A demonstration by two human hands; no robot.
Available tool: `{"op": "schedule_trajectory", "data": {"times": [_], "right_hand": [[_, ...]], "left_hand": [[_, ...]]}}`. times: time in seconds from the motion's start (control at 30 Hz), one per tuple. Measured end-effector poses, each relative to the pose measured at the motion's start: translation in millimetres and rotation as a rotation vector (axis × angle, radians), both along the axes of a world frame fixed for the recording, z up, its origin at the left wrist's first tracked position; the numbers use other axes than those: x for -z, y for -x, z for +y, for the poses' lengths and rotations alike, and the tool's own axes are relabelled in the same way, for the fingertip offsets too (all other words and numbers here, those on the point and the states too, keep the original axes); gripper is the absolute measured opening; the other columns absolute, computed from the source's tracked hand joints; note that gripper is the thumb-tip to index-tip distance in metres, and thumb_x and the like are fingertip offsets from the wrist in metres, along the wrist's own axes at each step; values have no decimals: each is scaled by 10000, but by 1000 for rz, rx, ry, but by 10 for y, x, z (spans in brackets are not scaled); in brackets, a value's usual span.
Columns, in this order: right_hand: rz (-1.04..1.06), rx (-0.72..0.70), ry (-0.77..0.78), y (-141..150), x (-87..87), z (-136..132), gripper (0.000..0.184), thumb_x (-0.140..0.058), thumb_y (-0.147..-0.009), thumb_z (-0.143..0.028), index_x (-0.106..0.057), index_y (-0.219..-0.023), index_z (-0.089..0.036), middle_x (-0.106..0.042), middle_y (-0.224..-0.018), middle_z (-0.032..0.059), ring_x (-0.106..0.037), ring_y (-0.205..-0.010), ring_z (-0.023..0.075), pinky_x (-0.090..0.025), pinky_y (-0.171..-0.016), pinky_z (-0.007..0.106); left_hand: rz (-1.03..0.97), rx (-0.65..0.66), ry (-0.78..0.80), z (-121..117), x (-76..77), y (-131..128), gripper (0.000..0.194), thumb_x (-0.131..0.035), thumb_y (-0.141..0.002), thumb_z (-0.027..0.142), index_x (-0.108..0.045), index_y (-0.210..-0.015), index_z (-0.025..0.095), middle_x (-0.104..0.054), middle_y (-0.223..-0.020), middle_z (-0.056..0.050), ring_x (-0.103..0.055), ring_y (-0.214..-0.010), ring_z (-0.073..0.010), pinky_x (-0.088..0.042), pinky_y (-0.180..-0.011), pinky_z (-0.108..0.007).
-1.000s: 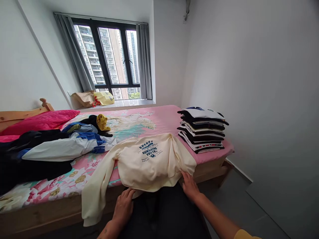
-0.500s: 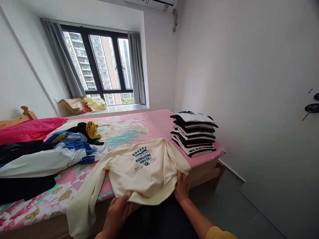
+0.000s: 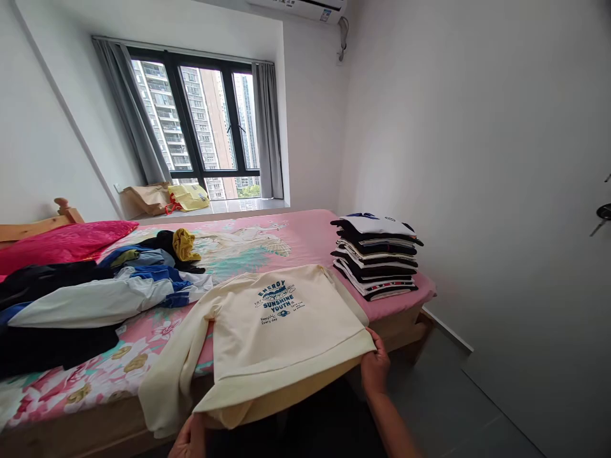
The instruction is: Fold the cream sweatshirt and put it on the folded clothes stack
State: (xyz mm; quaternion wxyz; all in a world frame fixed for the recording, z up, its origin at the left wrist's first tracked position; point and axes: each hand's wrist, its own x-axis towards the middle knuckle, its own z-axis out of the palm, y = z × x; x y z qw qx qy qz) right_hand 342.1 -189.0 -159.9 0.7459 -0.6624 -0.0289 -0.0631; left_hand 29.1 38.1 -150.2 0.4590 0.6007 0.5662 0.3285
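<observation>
Two hands grip one cream sweatshirt point(image 3: 281, 331) by its hem, left hand point(image 3: 188, 439) and right hand point(image 3: 375, 369) at the corners, the garment lying flat and unfolded on the bed point(image 3: 305, 238) edge. Beyond: one heap point(image 3: 90, 296) of loose clothes left unfolded; one finished stack point(image 3: 377, 254), roughly ten folded shirts.

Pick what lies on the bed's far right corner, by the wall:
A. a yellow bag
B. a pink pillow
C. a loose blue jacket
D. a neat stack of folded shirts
D: the stack of folded shirts sits on the pink bed corner beside the right wall.
</observation>
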Motion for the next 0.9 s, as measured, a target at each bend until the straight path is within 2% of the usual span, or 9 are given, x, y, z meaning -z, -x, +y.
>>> {"op": "schedule_trajectory", "data": {"times": [0.1, 0.17, 0.3, 0.4, 0.47, 0.63, 0.7, 0.8, 0.9], "right_hand": [[14, -3, -17, 71, -69, -40, 432, -487, -689, -306, -603, -1080, -164, -650, -1043, 73, -587, -928, 204, -471, -804, 303], [38, -52, -39, 110, -61, -12, 455, -475, -672, -290, -595, -1091, -162, -659, -966, 56, -592, -843, 185, -482, -736, 284], [92, -105, -98, 177, -43, 79, 513, -451, -642, -260, -575, -1131, -162, -636, -807, 3, -554, -677, 140, -460, -623, 245], [108, -125, -92, 198, -158, 100, 516, -473, -627, -249, -578, -1128, -187, -619, -788, -19, -535, -653, 126, -431, -590, 223], [104, -146, -58, 181, -301, 72, 515, -484, -627, -260, -584, -1127, -190, -612, -782, -16, -522, -634, 126, -413, -567, 223], [45, -58, 168, 42, -514, -135, 541, -448, -627, -275, -603, -1133, -162, -627, -849, 40, -518, -674, 170, -397, -589, 275], [7, -64, 276, -2, -437, -237, 541, -442, -639, -295, -605, -1139, -170, -642, -897, 57, -545, -742, 205, -412, -642, 307], [50, -126, 384, 0, -203, -362, 541, -443, -640, -337, -613, -1128, -178, -657, -931, 76, -575, -814, 250, -430, -685, 339], [126, -175, 364, 50, 0, -422, 509, -465, -640, -370, -623, -1082, -173, -662, -1001, 88, -589, -883, 265, -453, -706, 331]], "left_hand": [[-313, 7, 180, -27, 94, -120, 396, -409, -747, 630, -494, -767, 244, -726, -820, -51, -685, -853, -260, -539, -723, -378], [-364, 96, 187, -84, 134, -170, 418, -446, -731, 633, -483, -833, 229, -719, -905, -79, -677, -897, -258, -531, -786, -401], [152, 460, -178, -267, 256, -203, 654, -696, -549, 410, -520, -1145, 206, -603, -1227, -118, -522, -1179, -289, -391, -990, -425], [575, 555, -352, -325, 319, -269, 517, -627, -600, 269, -579, -1114, 243, -585, -1222, -80, -495, -1175, -281, -357, -974, -417], [593, 511, -324, -284, 302, -332, 325, -522, -672, 216, -607, -985, 227, -636, -1051, -64, -557, -1040, -247, -394, -892, -369], [-29, 167, -256, -143, 124, -257, 82, -494, -693, 252, -461, -761, 220, -557, -723, 17, -541, -721, -159, -412, -679, -242], [-158, 55, -263, -162, 68, -87, 142, -542, -657, 283, -436, -729, 221, -512, -681, 34, -508, -677, -148, -399, -642, -232], [-251, 12, -187, -273, 65, 205, 213, -609, -622, 332, -488, -745, 208, -536, -679, 36, -513, -668, -146, -407, -638, -231], [-326, -6, -30, -400, 133, 373, 357, -716, -537, 407, -519, -748, 196, -577, -676, 29, -543, -654, -154, -428, -616, -237]]}}
